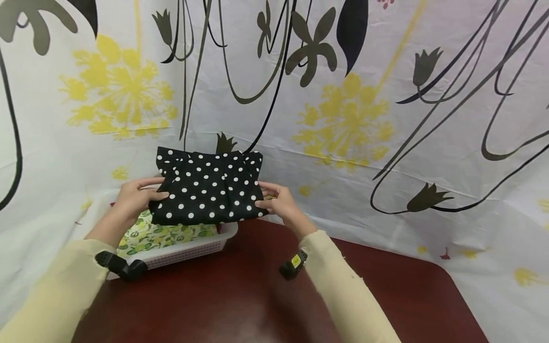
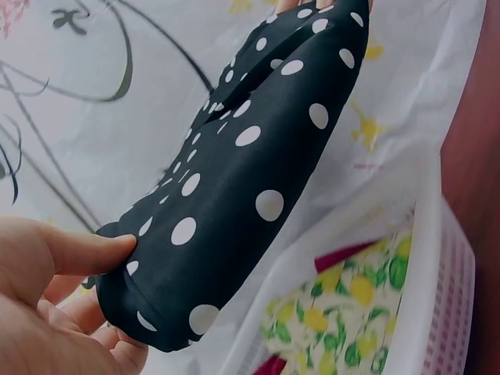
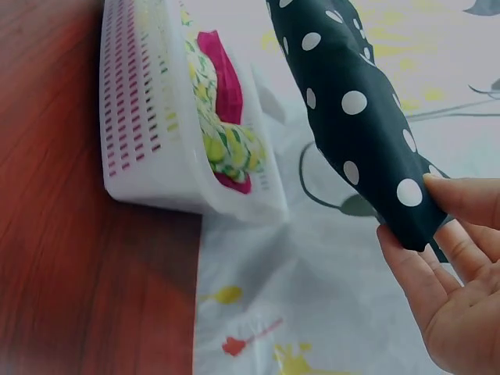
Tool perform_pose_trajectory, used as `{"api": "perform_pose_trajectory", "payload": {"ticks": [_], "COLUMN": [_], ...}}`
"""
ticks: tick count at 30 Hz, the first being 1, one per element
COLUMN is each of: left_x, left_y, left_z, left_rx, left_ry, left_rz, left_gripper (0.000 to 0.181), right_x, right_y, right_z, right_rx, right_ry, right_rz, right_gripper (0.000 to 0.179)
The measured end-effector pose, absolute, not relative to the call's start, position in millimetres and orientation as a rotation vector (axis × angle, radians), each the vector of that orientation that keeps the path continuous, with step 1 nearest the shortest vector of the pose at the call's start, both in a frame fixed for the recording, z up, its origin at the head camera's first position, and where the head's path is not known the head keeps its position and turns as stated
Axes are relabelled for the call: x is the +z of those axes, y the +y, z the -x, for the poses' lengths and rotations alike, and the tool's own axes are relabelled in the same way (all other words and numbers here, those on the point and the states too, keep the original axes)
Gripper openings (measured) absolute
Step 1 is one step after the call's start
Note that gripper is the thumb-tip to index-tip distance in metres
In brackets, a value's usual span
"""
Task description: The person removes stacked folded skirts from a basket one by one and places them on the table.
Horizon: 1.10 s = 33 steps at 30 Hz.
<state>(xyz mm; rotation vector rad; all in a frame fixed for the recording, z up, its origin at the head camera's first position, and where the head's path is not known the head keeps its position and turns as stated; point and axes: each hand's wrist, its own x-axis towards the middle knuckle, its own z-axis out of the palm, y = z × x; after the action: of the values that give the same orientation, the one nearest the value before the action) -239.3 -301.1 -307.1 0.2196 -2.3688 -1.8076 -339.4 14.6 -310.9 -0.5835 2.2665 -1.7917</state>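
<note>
A folded black cloth with white polka dots (image 1: 206, 188) is held up by both hands, above the right part of a white plastic basket (image 1: 184, 256). My left hand (image 1: 136, 197) pinches its left edge, thumb on the near face and fingers behind. At the opposite edge my right hand (image 1: 280, 202) pinches it between thumb and fingers. In the left wrist view the cloth (image 2: 234, 172) shows soft folded layers. Inside the basket lies a cloth with a green and yellow lemon print (image 1: 167, 236), with dark pink fabric (image 3: 226, 82) beside it.
The basket stands on a dark red table (image 1: 240, 295), at its back left. A white curtain (image 1: 274, 109) printed with yellow flowers and dark stems hangs behind the table. Each wrist carries a small black camera (image 1: 121, 266) on a strap.
</note>
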Motion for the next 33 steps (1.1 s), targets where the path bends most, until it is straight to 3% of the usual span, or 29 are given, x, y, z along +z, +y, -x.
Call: {"api": "perform_pose_trajectory", "payload": {"ticks": [18, 33], "left_x": [-302, -302], "left_y": [-231, -194], "left_z": [263, 275], "left_rx": [-1.945, -1.982], "left_ry": [-2.308, -2.292], "left_rz": [-0.073, -0.028], "left_gripper": [0.059, 0.058], "right_x": [-300, -298], "right_y": [99, 141], "right_z": [323, 311], "right_rx": [-1.791, -1.768], "right_ry": [2.383, 2.452], "right_rz": [0.525, 0.533], "right_gripper": [0.055, 0.058]}}
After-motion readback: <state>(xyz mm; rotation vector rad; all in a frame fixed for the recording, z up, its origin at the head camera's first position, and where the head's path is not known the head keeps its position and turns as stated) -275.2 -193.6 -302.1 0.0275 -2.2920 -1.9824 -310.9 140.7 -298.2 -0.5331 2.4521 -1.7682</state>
